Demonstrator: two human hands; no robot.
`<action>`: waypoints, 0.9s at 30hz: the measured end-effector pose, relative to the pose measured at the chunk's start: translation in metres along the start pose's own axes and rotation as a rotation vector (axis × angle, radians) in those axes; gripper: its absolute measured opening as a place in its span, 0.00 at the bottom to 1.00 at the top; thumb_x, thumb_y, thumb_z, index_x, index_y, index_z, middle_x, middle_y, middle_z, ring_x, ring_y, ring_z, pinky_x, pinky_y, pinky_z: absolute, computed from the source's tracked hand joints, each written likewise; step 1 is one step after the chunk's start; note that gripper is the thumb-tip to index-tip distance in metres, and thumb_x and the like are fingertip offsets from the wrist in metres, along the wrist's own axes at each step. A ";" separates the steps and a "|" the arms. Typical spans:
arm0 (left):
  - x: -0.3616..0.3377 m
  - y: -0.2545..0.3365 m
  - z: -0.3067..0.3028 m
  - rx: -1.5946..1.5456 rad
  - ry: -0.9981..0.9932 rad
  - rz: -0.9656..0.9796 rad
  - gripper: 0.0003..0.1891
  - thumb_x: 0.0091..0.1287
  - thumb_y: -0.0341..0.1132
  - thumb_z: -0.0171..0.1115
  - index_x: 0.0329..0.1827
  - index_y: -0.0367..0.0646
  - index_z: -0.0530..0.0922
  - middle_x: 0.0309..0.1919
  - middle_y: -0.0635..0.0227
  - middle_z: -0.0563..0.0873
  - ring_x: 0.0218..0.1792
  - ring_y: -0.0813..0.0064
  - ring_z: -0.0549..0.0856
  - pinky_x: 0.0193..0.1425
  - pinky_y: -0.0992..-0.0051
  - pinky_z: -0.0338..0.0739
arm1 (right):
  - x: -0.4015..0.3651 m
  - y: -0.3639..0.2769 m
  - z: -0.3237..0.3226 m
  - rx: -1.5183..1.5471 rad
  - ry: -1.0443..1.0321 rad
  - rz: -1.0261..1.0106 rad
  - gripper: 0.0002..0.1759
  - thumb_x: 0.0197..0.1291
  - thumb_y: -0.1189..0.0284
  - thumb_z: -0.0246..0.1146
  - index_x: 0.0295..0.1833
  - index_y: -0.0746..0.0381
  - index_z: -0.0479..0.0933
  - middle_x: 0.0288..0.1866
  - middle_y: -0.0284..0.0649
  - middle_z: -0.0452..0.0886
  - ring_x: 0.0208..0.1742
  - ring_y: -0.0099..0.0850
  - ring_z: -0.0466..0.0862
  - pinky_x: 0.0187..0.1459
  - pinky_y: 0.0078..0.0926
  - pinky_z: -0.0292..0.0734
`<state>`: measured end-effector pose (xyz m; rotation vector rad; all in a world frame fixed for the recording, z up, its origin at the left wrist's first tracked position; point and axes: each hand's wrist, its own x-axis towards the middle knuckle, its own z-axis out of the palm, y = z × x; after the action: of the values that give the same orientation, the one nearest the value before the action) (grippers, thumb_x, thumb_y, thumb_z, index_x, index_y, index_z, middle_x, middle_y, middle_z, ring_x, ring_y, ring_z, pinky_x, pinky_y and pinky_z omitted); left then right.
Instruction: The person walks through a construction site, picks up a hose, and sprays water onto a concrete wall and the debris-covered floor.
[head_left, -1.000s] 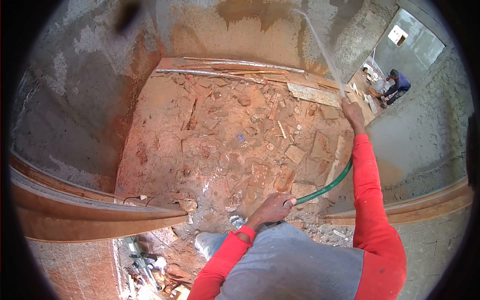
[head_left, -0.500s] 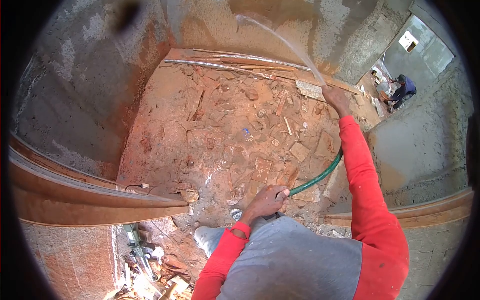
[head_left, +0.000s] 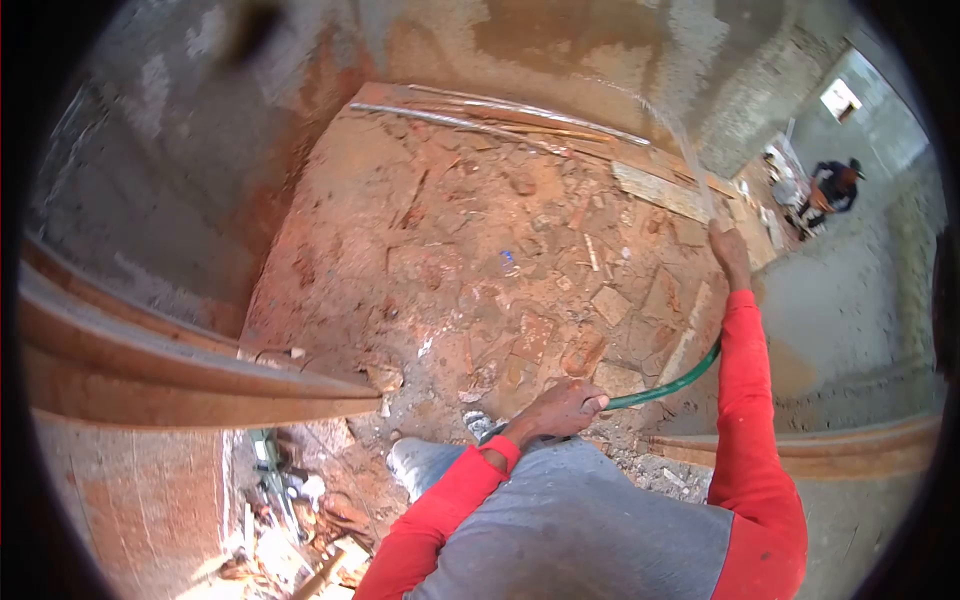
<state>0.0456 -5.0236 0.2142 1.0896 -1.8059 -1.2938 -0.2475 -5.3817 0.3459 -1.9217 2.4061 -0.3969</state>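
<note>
Head: left hand (head_left: 558, 410) and right hand (head_left: 730, 252) hold green hose (head_left: 668, 389) spouting water (head_left: 690, 152).

Long strips (head_left: 450, 122) lie along the far side of the rubble-strewn floor (head_left: 330, 230), with a pale board (head_left: 660, 192) toward their right. A blue scrap (head_left: 508, 262) sits mid-floor. Another person (head_left: 838, 187) is at far right. Near left, a green tool (head_left: 265, 452) stands beside scattered debris (head_left: 345, 555).

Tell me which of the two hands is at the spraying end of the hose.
The right hand, out in front where the water jet starts; the left hand grips the green hose further back.
</note>
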 end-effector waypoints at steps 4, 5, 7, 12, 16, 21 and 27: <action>-0.006 0.005 -0.007 -0.037 -0.071 -0.112 0.20 0.86 0.45 0.53 0.43 0.37 0.82 0.38 0.53 0.87 0.42 0.53 0.88 0.51 0.53 0.79 | 0.012 -0.069 0.015 0.019 0.070 -0.219 0.50 0.71 0.34 0.54 0.47 0.80 0.86 0.48 0.75 0.86 0.59 0.65 0.88 0.62 0.57 0.79; -0.008 0.004 -0.007 -0.053 -0.032 -0.102 0.20 0.86 0.45 0.53 0.43 0.37 0.82 0.37 0.53 0.88 0.41 0.54 0.88 0.50 0.53 0.79 | 0.010 -0.095 0.012 0.003 0.044 -0.268 0.49 0.72 0.35 0.54 0.46 0.80 0.86 0.47 0.75 0.87 0.57 0.65 0.89 0.61 0.58 0.80; -0.015 0.002 -0.007 -0.083 0.048 -0.078 0.21 0.86 0.46 0.53 0.42 0.37 0.82 0.35 0.54 0.88 0.40 0.55 0.88 0.49 0.54 0.79 | -0.011 -0.156 0.008 -0.001 0.014 -0.340 0.47 0.72 0.35 0.53 0.45 0.77 0.87 0.45 0.73 0.87 0.53 0.65 0.90 0.58 0.60 0.80; -0.048 0.010 -0.034 -0.103 0.143 -0.154 0.21 0.86 0.46 0.52 0.40 0.39 0.81 0.30 0.58 0.84 0.35 0.60 0.84 0.45 0.57 0.77 | -0.072 -0.278 0.023 -0.127 -0.180 -0.615 0.41 0.73 0.39 0.54 0.50 0.72 0.88 0.48 0.66 0.89 0.54 0.61 0.90 0.57 0.57 0.83; -0.077 0.013 -0.044 -0.120 0.276 -0.252 0.21 0.85 0.47 0.52 0.38 0.40 0.81 0.28 0.59 0.82 0.33 0.61 0.82 0.43 0.58 0.76 | -0.076 -0.322 0.084 -0.084 -0.150 -0.788 0.40 0.74 0.40 0.53 0.48 0.71 0.89 0.48 0.65 0.90 0.54 0.61 0.90 0.57 0.58 0.83; -0.107 0.011 -0.053 -0.069 0.434 -0.345 0.23 0.85 0.49 0.52 0.38 0.39 0.82 0.29 0.55 0.83 0.34 0.56 0.83 0.44 0.56 0.77 | -0.092 -0.357 0.093 -0.055 -0.258 -0.766 0.39 0.74 0.41 0.52 0.52 0.70 0.88 0.52 0.63 0.90 0.57 0.59 0.90 0.59 0.57 0.82; -0.115 0.015 -0.060 -0.069 0.482 -0.335 0.24 0.85 0.50 0.52 0.38 0.38 0.82 0.30 0.51 0.83 0.36 0.52 0.83 0.45 0.55 0.77 | -0.097 -0.375 0.106 -0.057 -0.282 -0.715 0.42 0.72 0.40 0.53 0.56 0.73 0.87 0.59 0.65 0.88 0.63 0.59 0.88 0.64 0.54 0.79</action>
<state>0.1446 -4.9423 0.2420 1.5570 -1.2504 -1.1361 0.1524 -5.3819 0.3139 -2.6055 1.5218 -0.0552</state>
